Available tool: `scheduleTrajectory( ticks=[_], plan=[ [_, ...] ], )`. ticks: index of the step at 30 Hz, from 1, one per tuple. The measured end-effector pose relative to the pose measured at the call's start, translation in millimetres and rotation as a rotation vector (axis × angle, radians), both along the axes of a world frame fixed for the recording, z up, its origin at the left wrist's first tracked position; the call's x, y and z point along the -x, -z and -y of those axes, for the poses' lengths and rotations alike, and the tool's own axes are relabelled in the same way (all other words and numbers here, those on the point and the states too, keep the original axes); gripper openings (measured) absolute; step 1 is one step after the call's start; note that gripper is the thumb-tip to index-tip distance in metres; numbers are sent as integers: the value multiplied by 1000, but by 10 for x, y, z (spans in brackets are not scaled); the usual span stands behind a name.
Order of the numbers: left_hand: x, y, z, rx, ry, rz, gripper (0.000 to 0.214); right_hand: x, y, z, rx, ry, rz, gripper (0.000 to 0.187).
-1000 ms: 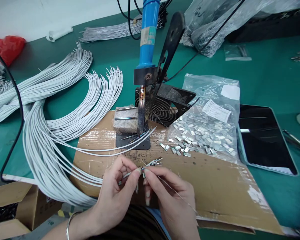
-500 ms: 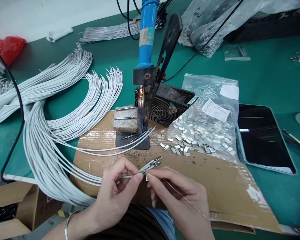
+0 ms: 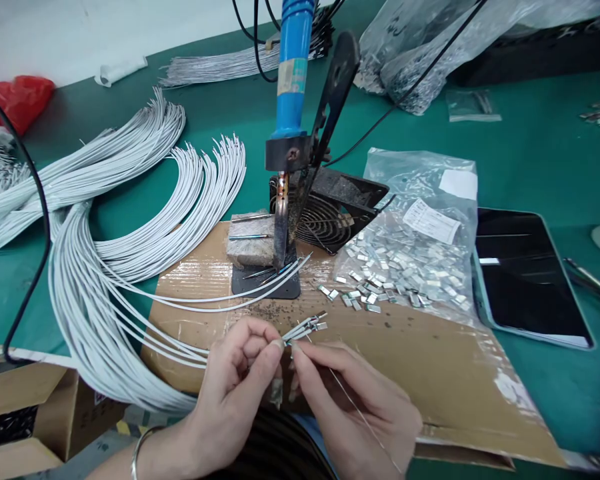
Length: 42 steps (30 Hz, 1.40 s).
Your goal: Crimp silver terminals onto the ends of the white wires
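My left hand (image 3: 240, 380) pinches the ends of a few thin white cables (image 3: 300, 329) between thumb and forefinger, just above the cardboard sheet (image 3: 430, 373). The cable ends carry small metal terminals and point up and right. My right hand (image 3: 355, 407) is closed right beside it, fingertips touching the same cable ends, with a thin solder wire (image 3: 350, 400) running back across it. A blue-handled soldering iron (image 3: 287, 133) stands in its stand behind my hands, tip down over a black base plate.
Big loops of white cables (image 3: 120, 220) lie left. A clear bag of small metal clips (image 3: 410, 260) lies right of the iron, a black fan (image 3: 330, 213) behind it, a dark tablet (image 3: 525, 277) far right. Cardboard boxes (image 3: 25, 413) stand at lower left.
Both hands have stayed together at the cable ends; the right hand has shifted slightly right and down, and its fingers have curled in more.
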<state>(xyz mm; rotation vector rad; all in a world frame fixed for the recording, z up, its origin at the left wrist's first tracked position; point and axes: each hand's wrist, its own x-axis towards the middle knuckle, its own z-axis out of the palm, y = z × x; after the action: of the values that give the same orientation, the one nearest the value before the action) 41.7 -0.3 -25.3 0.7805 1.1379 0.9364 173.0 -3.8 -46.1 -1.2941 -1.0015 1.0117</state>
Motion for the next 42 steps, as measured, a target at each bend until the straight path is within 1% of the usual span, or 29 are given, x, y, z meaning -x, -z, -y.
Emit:
scheduleTrajectory(
  ticks=[5, 8, 10, 13, 16, 18, 21, 23, 25, 27, 30, 34, 39, 42],
  plan=[
    [-13, -27, -70, 11, -41, -129, 33, -36, -21, -18, -113, -19, 79, 21],
    [-33, -26, -96, 37, -76, -174, 33, -49, -37, -27, -124, -39, 82, 23],
    [-42, -11, -91, 20, -104, -201, 29, -54, -36, -25, -116, -56, 78, 25],
    [-42, 17, -72, -21, -120, -232, 24, -64, -25, -20, -79, -66, 63, 25],
    [-29, 15, -79, -30, -115, -272, 22, -90, -22, -31, 13, -93, -6, 20],
    [-21, -12, -109, -30, -108, -302, 22, -111, -33, -51, 81, -83, -54, 15],
    [-16, -71, -179, -30, -99, -339, 22, -133, -66, -89, 158, 1, -103, 8],
    [-16, -96, -221, -25, -101, -349, 21, -136, -91, -114, 185, 59, -136, 8],
    [-13, -96, -243, -22, -118, -333, 19, -135, -108, -136, 188, 81, -149, 9],
    [-6, -78, -244, -23, -131, -303, 18, -135, -113, -155, 174, 54, -140, 10],
    [7, -52, -233, -28, -113, -279, 19, -138, -98, -177, 169, 13, -120, 9],
    [10, -50, -255, -32, -101, -291, 20, -152, -49, -201, 181, 1, -129, 7],
    [1, -48, -284, -28, -97, -301, 18, -181, 3, -217, 170, -75, -124, 6],
    [2, -48, -280, -25, -97, -307, 18, -168, -7, -218, 178, -55, -149, 5]
  ],
)
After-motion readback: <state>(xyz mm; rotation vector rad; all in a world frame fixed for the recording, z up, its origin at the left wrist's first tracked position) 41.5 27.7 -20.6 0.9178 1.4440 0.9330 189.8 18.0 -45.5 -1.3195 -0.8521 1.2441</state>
